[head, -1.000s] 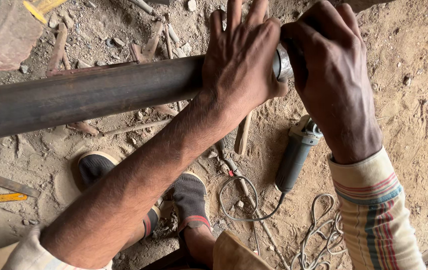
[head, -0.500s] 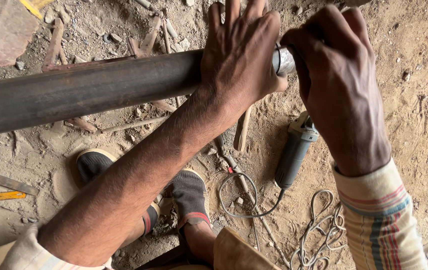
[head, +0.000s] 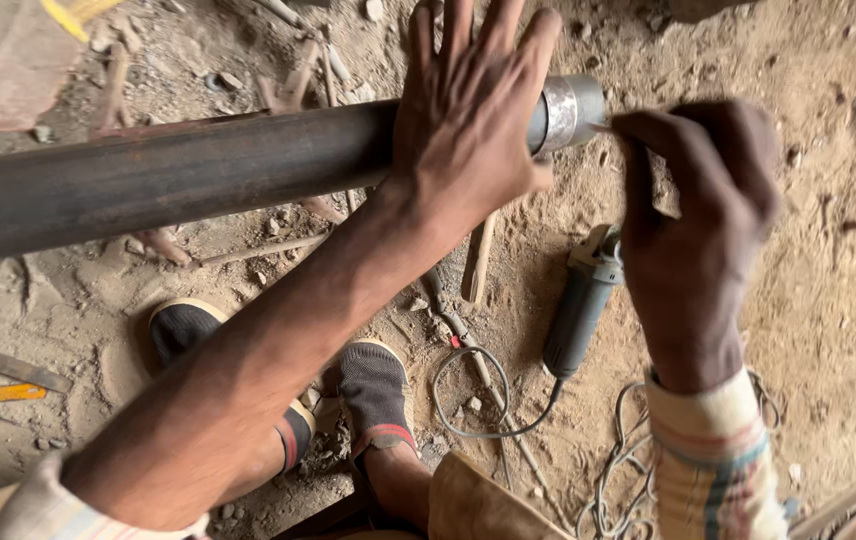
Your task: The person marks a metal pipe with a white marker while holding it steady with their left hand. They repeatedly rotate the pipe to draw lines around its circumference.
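Observation:
A long dark steel pipe [head: 178, 175] runs from the left edge to the upper middle, and its right end is ground to bright metal [head: 568, 108]. My left hand [head: 468, 120] lies flat over the pipe near that end, fingers spread. My right hand [head: 693, 215] hovers just right of the pipe's end. Its fingers are pinched on a thin pale marker stick [head: 603, 128] whose tip touches the bright end.
An angle grinder [head: 580, 305] lies on the sandy ground below the pipe's end, its cord [head: 478, 400] looping toward my feet. My two shoes [head: 373, 390] stand on the dirt. Metal scraps, rods and a yellow strip [head: 8, 393] lie about.
My right hand has pulled back off the pipe's end to the right, uncovering the bright ground metal. My left hand stays flat on the pipe.

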A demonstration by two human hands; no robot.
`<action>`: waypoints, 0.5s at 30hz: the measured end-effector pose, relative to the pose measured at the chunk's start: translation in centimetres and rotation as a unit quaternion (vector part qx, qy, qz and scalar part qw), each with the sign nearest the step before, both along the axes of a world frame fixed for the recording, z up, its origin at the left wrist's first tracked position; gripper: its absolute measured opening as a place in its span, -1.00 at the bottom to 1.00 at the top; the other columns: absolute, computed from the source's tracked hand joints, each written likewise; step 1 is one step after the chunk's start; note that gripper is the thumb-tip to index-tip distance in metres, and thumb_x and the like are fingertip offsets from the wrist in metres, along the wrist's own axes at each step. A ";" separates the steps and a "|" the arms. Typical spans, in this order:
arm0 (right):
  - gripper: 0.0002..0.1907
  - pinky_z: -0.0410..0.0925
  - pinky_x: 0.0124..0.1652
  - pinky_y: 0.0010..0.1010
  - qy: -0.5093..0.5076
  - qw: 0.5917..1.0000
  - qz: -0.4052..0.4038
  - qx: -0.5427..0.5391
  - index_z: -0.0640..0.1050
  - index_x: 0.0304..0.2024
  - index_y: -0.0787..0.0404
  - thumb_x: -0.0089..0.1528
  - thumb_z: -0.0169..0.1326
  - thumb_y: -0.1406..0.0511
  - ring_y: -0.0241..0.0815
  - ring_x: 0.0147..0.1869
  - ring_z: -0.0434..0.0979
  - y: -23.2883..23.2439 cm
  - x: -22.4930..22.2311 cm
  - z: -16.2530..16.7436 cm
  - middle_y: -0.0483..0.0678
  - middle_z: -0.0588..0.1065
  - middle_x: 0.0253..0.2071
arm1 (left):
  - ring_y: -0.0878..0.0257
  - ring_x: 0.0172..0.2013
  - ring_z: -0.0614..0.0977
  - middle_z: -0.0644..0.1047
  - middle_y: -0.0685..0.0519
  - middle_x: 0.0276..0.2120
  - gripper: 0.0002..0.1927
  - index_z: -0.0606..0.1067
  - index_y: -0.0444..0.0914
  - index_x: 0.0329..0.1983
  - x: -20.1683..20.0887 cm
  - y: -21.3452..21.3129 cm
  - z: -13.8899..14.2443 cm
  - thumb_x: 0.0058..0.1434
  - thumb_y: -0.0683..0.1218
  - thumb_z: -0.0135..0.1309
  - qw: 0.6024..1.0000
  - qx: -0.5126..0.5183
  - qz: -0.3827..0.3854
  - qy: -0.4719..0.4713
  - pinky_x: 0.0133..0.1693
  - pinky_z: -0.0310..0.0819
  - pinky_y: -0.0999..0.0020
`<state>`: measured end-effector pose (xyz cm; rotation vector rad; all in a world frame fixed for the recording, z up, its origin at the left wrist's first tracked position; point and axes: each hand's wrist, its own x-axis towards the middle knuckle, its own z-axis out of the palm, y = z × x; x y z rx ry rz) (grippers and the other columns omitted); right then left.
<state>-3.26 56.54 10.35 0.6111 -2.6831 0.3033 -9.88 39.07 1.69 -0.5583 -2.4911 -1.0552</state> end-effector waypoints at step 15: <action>-0.88 0.54 -0.20 -0.35 -0.173 0.940 -0.204 -0.214 0.64 -0.07 0.20 0.34 0.16 0.36 -0.17 -0.14 0.62 -1.2 13.8 -7.3 0.00 0.59 -0.13 | 0.04 -0.21 0.74 0.68 -0.11 -0.23 -0.10 0.53 -0.14 0.20 -1.5 -30.7 5.6 -0.24 0.26 0.51 0.798 -0.478 -0.065 -0.362 -0.08 0.63 0.16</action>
